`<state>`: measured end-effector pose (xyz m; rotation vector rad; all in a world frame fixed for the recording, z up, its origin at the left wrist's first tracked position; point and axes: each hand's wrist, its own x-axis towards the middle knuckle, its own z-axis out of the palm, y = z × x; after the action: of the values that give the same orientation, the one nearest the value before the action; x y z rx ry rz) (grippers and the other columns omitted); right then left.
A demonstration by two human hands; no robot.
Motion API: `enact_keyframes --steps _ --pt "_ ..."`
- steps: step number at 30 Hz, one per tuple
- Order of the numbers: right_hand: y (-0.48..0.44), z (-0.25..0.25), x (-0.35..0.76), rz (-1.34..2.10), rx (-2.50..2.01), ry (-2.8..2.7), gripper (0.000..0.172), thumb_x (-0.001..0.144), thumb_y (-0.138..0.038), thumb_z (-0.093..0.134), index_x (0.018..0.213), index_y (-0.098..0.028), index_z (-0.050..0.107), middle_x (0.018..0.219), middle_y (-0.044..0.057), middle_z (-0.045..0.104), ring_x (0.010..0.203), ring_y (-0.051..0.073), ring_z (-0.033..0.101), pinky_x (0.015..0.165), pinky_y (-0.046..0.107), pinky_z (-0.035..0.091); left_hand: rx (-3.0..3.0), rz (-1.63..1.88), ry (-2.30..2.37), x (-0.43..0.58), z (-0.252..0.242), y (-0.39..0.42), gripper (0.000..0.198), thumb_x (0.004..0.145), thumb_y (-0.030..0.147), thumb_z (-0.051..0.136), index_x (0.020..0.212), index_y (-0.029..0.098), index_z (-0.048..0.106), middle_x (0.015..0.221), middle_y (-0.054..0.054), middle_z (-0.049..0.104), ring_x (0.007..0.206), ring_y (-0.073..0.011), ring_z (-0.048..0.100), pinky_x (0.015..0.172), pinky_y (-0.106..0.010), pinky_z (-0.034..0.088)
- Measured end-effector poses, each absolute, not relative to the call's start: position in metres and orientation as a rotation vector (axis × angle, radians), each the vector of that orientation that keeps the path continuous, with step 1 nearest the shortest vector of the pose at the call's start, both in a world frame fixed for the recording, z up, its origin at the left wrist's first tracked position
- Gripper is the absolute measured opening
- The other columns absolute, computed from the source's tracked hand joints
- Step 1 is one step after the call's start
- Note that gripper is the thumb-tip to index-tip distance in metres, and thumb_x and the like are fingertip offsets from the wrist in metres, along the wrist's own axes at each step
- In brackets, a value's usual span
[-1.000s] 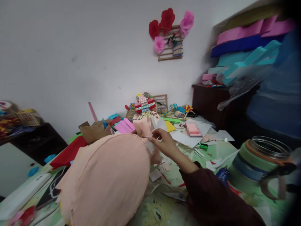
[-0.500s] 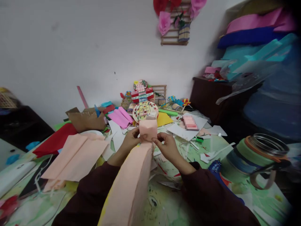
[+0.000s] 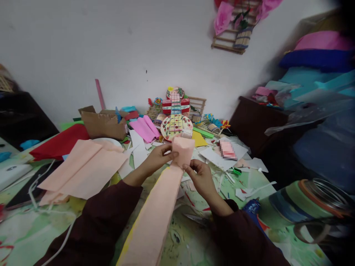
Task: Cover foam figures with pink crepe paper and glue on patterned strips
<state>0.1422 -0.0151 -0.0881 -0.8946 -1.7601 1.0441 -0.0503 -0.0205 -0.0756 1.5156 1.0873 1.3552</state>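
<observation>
A long peach paper-covered piece with a yellow edge runs from the bottom of the view up to my hands, ending in a squarish peach head. My left hand pinches that head at its left side, thumb across the front. Lower down on the right, my right hand pinches the paper where the head meets the long part. Just beyond stands a decorated guitar-like craft with painted round parts and strings. Peach crepe paper sheets lie left of my left arm.
Paper scraps and a white sheet litter the table. At the right are a green jar, a blue glue gun and scissors. A cardboard box and red paper sit at the back left.
The view has shifted, with the wall frame now further right. The paper head tilts more to the right, and my left hand has moved higher along its side.
</observation>
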Motion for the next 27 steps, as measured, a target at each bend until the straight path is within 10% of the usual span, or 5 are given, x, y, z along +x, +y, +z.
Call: enact_keyframes --steps 27 --pt "-0.019 -0.109 0.162 0.908 -0.95 -1.812 0.04 0.082 -0.056 0.058 0.066 -0.019 0.054 0.061 0.0 0.054 0.061 0.014 0.047 0.058 0.025 0.041 1.604 1.303 1.009 -0.028 -0.059 -0.035 0.048 0.063 0.019 0.071 0.111 0.018 0.064 0.119 -0.008 0.064 0.115 -0.0267 0.058 0.1 -0.042 0.046"
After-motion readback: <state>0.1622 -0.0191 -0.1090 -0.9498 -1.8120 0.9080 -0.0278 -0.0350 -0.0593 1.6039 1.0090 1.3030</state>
